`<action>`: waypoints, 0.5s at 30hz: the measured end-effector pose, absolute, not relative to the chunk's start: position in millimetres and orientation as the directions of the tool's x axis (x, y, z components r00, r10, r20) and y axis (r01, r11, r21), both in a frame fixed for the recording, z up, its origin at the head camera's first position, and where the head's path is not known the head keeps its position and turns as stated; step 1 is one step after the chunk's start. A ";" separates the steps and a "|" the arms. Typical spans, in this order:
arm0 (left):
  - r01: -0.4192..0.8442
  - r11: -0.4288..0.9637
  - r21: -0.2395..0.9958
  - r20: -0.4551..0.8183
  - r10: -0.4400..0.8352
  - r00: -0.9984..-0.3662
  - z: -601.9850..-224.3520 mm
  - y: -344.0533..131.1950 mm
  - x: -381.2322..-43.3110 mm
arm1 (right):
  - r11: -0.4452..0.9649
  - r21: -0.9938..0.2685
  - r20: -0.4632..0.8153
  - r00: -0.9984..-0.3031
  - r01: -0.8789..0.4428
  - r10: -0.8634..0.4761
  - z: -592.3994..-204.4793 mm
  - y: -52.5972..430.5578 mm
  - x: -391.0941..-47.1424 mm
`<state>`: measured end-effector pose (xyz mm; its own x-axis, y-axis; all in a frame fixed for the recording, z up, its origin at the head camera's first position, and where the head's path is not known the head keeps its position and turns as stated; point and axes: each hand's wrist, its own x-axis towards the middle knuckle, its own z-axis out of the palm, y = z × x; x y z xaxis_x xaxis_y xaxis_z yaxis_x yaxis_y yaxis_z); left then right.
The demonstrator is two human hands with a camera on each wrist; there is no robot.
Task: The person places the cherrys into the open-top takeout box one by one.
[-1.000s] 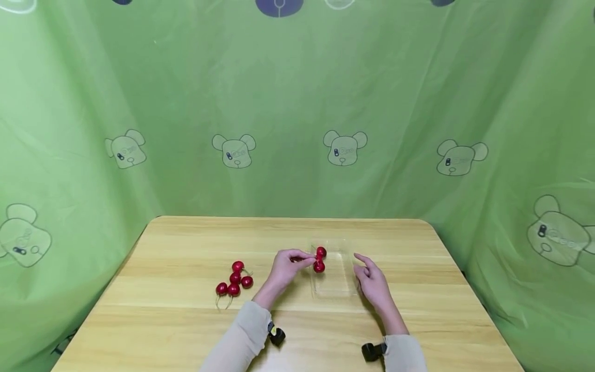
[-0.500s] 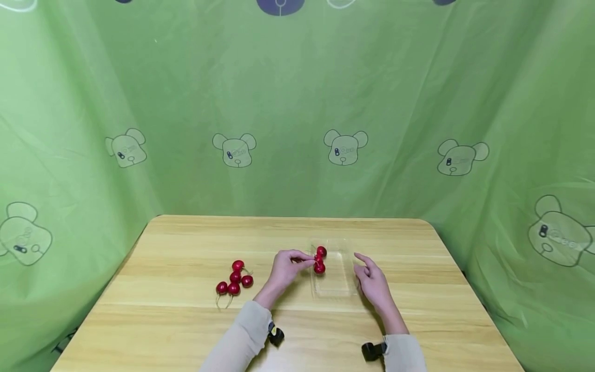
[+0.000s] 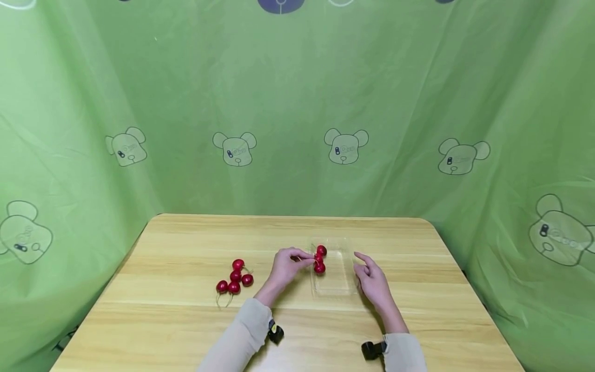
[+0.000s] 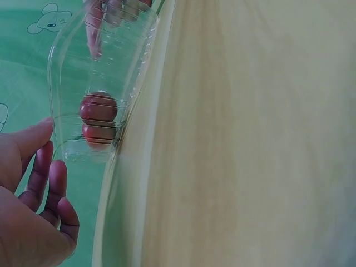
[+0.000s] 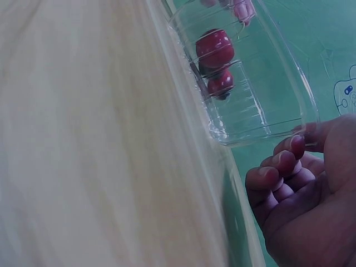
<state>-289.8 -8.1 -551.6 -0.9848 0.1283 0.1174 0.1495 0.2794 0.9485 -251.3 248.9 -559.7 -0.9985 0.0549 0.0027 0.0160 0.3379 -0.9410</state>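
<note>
A clear plastic container (image 3: pixel 335 293) stands on the table between my hands. Inside its left part is a small group of red cherries (image 3: pixel 319 268), and the left wrist view shows two cherries (image 4: pixel 98 108) through the wall. My left hand (image 3: pixel 285 268) is at the left rim, thumb and index fingertips close together, pinching a thin cherry stem there. Across the container, my right hand (image 3: pixel 373 284) grips the right rim; in the right wrist view, the thumb and index fingertip of this hand (image 5: pixel 311 189) meet at the rim, other fingers curled.
Several more red cherries (image 3: pixel 235 276) with stems lie loose on the wooden table (image 3: pixel 186 336), left of my left hand. A green curtain (image 3: pixel 288 186) with bear-head drawings hangs behind the table. Each wrist wears a small black camera (image 3: pixel 276 334).
Both hands and the container stay nearly still. The cherry nearest me in the container shifts very slightly under the left fingertips, while the loose cherries keep their places.
</note>
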 end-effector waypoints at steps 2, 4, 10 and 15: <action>0.145 0.282 0.948 0.111 0.133 -0.985 -551.5 -8.1 -290.0 | 0.338 -0.941 0.004 -0.998 0.015 0.056 -559.7 248.9 -251.4; 0.139 0.282 0.949 0.104 0.136 -0.985 -551.7 -7.7 -290.4 | 0.336 -0.942 0.005 -0.998 0.014 0.056 -559.9 249.0 -251.5; 0.132 0.258 0.957 0.096 0.147 -0.985 -551.1 -6.2 -289.9 | 0.332 -0.943 0.010 -0.999 0.008 0.053 -559.1 249.2 -250.9; 0.120 0.241 0.963 0.085 0.154 -0.984 -550.3 -6.2 -288.2 | 0.331 -0.944 0.016 -0.998 0.004 0.058 -558.1 248.7 -250.7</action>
